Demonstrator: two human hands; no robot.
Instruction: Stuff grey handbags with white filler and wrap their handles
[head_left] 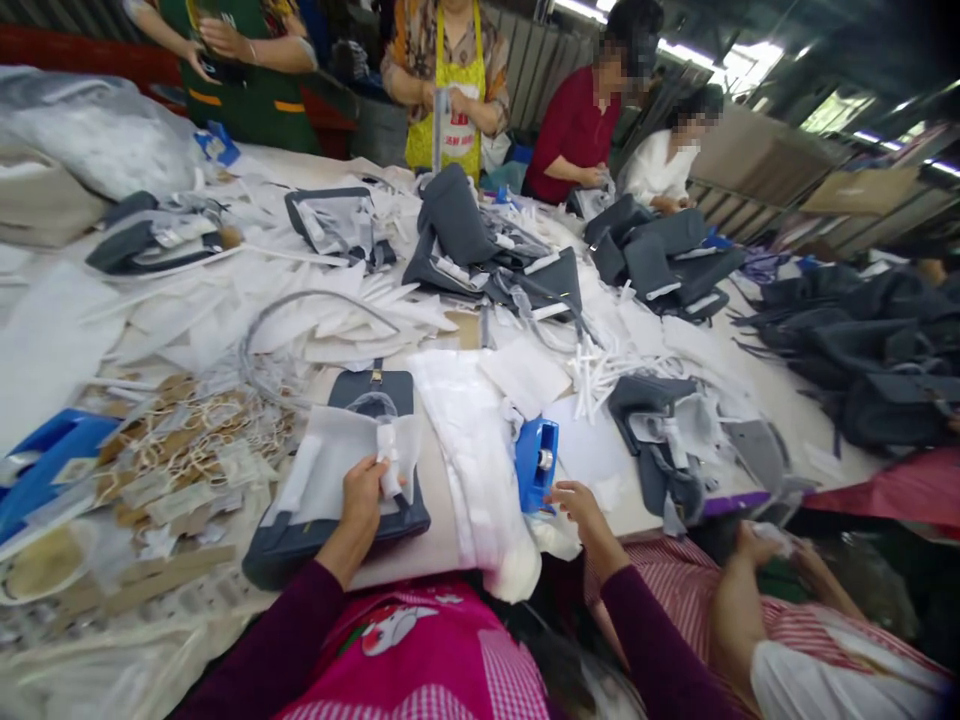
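A dark blue-grey handbag (405, 515) lies on the table in front of me, with a white sheet (307, 470) over its front. My left hand (365, 497) is closed around a white-wrapped piece of the bag's strap (388, 458), on top of that sheet. To the right stands a blue tape dispenser (534, 462) with a small roll inside. My right hand (583, 510) is at its lower right end, fingers stretched toward it and somewhat apart. Whether the fingertips touch the dispenser or any tape is too small to tell.
White wrapping (465, 450) lies between bag and dispenser. Cardboard tags with strings (195, 450) and another blue tape dispenser (56, 460) are at left. More dark bags (487, 250) lie across the table. A co-worker's hands (776, 545) are close on my right; several people stand opposite.
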